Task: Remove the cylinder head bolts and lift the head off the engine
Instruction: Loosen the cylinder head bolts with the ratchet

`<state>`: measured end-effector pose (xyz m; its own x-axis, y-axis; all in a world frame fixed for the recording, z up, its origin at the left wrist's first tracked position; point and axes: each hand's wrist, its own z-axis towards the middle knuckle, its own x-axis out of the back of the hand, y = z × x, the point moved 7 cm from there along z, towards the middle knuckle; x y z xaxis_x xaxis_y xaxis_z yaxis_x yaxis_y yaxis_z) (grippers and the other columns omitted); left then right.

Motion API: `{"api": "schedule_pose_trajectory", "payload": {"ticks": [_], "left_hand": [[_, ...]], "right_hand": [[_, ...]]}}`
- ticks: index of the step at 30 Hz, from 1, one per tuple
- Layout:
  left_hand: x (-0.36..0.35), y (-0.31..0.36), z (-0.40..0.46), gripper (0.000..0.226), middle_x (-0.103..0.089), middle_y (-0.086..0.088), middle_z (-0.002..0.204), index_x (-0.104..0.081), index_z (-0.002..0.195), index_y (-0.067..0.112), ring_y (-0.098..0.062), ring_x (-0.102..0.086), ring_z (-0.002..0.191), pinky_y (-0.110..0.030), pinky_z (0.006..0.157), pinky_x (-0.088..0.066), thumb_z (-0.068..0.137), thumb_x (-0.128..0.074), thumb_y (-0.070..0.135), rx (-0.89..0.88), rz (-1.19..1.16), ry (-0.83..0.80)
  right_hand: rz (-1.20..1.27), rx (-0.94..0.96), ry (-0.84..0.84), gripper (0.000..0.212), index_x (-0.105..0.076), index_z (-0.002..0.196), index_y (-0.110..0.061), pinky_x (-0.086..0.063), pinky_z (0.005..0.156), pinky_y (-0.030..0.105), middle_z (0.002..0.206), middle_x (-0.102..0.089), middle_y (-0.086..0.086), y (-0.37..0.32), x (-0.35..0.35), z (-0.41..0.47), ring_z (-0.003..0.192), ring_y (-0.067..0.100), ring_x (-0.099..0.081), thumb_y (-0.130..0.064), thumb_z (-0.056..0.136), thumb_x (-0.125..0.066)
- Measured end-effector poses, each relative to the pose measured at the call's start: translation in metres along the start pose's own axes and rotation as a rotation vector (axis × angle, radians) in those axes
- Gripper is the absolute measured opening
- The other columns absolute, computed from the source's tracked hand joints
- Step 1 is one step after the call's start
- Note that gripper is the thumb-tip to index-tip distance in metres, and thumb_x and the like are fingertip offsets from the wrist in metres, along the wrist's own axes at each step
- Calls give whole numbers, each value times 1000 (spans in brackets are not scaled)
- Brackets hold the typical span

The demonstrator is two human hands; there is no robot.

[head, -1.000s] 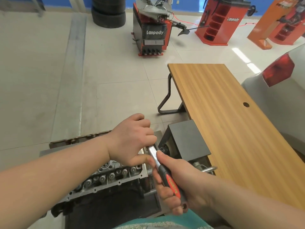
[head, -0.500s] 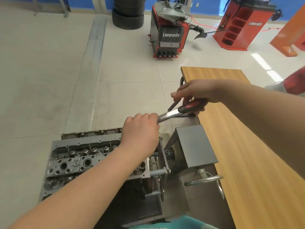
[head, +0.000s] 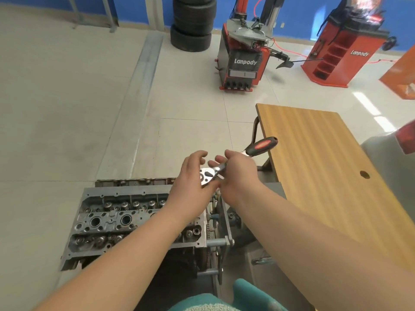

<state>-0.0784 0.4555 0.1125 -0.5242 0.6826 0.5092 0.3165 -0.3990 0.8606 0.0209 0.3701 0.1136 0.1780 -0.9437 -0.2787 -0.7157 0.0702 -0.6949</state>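
wooden table (head: 332, 176): sitting right of the engine stand, top bare
cylinder head (head: 125, 221): lying on the engine, valve springs and plug wells facing up, low centre-left
tyre changer (head: 243, 61): standing on the far floor, tyre stack (head: 192, 23) to its left
left hand (head: 190, 178): cupping under the ratchet head, fingers loosely curled, thumb raised
right hand (head: 238, 173): gripping the chrome shank just behind the head, touching the left hand
ratchet wrench (head: 226, 167): hanging above the head's right end, red-black handle pointing up-right over the table edge
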Motion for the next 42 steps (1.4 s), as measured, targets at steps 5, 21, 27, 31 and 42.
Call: {"api": "schedule_pose_trajectory", "payload": {"ticks": [5,21,27,31,42], "left_hand": [[-6,-44,-16,79,-57,35,130,-31,134,65,19,-56,118,-20,94,-56,96,-73,11,182,-251,-143],[-9,-67,0,20,-76,30,93,-78,111,41,12,-68,89,-21,81,-50,97,-77,26,217,-306,24],[-20,-54,7,22,-78,27,100,-80,114,36,18,-64,95,-14,83,-46,98,-75,22,106,-258,-91],[-18,-57,9,24,-77,27,104,-79,118,37,17,-64,99,-16,85,-46,98,-76,24,100,-234,-123],[-9,-55,5,32,-75,28,87,-76,88,52,5,-68,83,-17,69,-49,99,-73,23,63,-163,-156]], "right_hand": [[-616,163,-163,10,-51,111,-12,-47,47,26,82,-59,9,-24,-54,7,60,17,-57,-5,104,-48],[-291,235,8,2,-59,101,-7,-45,46,24,74,-58,7,-1,-47,15,54,17,-55,-8,100,-58],[-526,53,45,31,-71,100,-11,-47,57,33,81,-79,9,11,35,-32,61,19,-65,-39,104,-57],[-1163,817,-19,39,-64,75,-28,-51,60,36,70,-69,-11,-44,35,-72,61,6,-60,-59,95,-52],[-1451,-157,-583,72,-61,113,-2,-62,67,39,79,-76,15,-10,-1,-17,69,34,-76,-70,102,-43]]}}
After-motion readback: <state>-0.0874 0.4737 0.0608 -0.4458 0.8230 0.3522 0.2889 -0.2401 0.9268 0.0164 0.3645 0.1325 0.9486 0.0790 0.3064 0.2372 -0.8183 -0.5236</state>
